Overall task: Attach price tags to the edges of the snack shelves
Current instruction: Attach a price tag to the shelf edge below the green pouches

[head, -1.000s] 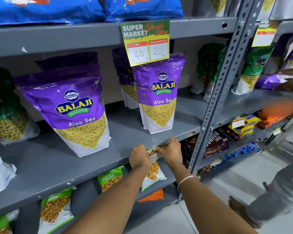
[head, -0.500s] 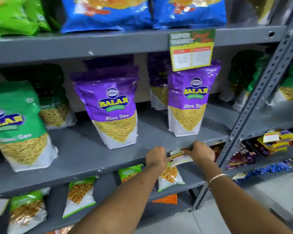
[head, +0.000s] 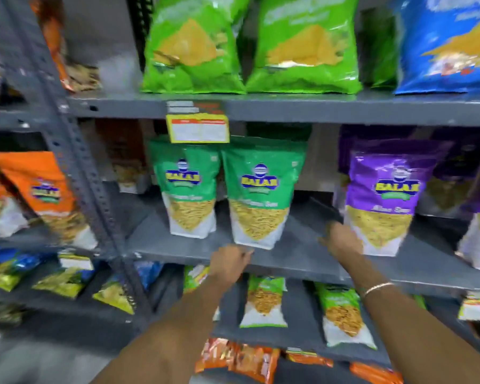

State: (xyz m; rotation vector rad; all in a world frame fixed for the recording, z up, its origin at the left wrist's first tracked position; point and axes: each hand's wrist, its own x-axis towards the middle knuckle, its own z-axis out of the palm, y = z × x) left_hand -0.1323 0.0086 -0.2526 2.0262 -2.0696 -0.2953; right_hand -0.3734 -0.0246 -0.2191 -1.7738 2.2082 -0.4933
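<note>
The view is motion-blurred. My left hand (head: 229, 263) is at the front edge of the grey middle shelf (head: 291, 266), just below two green Balaji bags (head: 258, 195). My right hand (head: 341, 241) reaches over the same shelf, beside a purple Aloo Sev bag (head: 383, 203). I see no tag in either hand, though the blur hides the fingers. A yellow-bordered price tag (head: 197, 128) hangs from the edge of the upper shelf (head: 302, 109), above the green bags.
A perforated grey upright (head: 75, 162) divides this bay from the left one, which holds orange bags (head: 36, 187). Big green chip bags (head: 194, 45) and a blue one (head: 449, 42) fill the top shelf. Small packets (head: 263, 303) lie on the lower shelves.
The view has swung left along the shelves. Both hands have come off the tag they pressed on the shelf edge under the purple bags and moved left to the green bags.
</note>
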